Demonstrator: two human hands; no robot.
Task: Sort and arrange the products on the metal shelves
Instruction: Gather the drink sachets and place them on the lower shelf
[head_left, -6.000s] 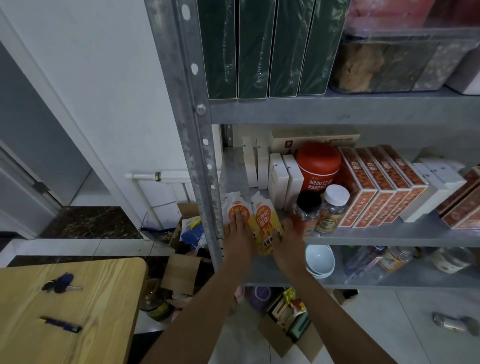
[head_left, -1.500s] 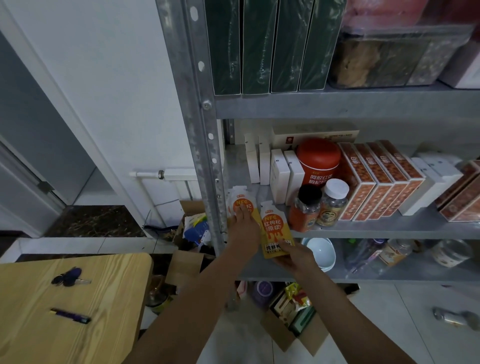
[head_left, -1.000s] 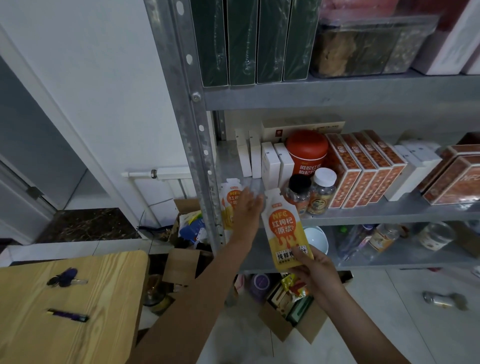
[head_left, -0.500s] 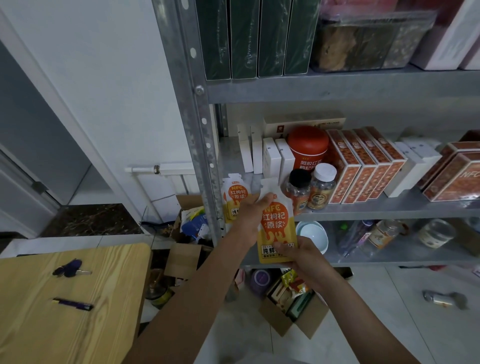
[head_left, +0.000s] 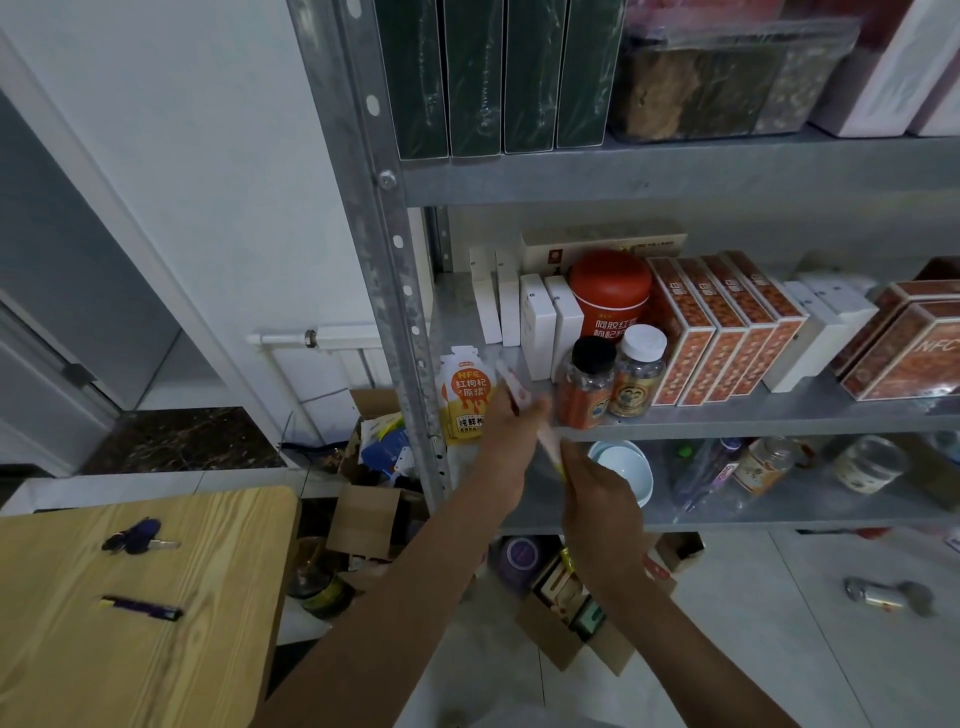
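Since half a second before, the held pouch (head_left: 514, 392) had turned: then its orange printed face was toward the camera, and now it showed only its thin edge, blurred by the motion. It had also come closer to the middle shelf (head_left: 779, 415). Both hands had it. The right hand (head_left: 597, 499) gripped the lower end with curled fingers, and the left hand (head_left: 506, 441) was closed around the middle part, so that the white top came out above its knuckles. The long axis of the pouch ran slanted, from the low end near the right hand up and to the left toward the shelf. Its top pointed into the gap between the standing pouch (head_left: 465, 397) and the black-capped jar (head_left: 587, 387). The standing pouch was upright at the front left corner of the shelf, just beside the metal post (head_left: 395, 291), with its face to the camera as before. The left hand was the nearer one to this gap, and the right hand was lower, in front of the shelf below. I judged that the next move had to bring the pouch upright and slide it in beside its twin, without knocking the jar.
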